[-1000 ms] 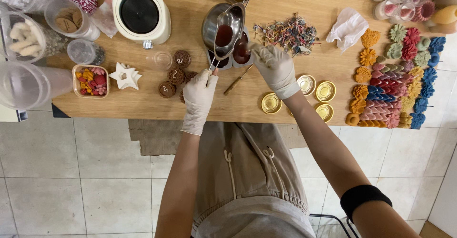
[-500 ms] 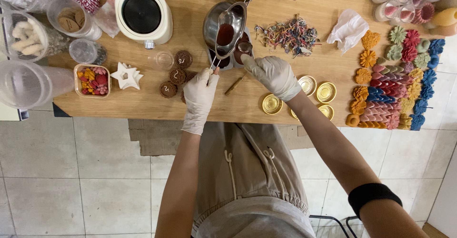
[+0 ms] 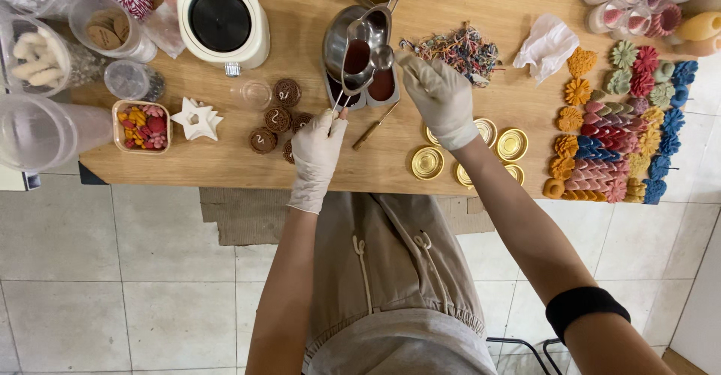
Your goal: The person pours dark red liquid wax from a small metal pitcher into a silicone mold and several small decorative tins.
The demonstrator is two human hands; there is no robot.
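Observation:
My left hand (image 3: 319,150), in a white glove, grips the thin wire handle of a small metal pouring pot (image 3: 359,45) that holds dark red liquid. The pot hangs tilted over two small square moulds (image 3: 381,88) filled with the same red liquid. My right hand (image 3: 441,97), also gloved, reaches in from the right. Its fingertips are pinched together right at the pot's spout, above the moulds. I cannot make out whether they hold anything.
On the wooden table (image 3: 225,161) are a white hot plate (image 3: 221,18), brown round discs (image 3: 274,120), a white star mould (image 3: 197,118), gold tin lids (image 3: 428,162), a wooden stick (image 3: 372,129), a shred pile (image 3: 458,48), a tissue (image 3: 548,45), and rows of coloured flower shapes (image 3: 623,120). Plastic tubs stand left.
My right hand has moved up and left, bringing its fingertips to the pot's spout. My left hand has stayed on the handle, hardly moving.

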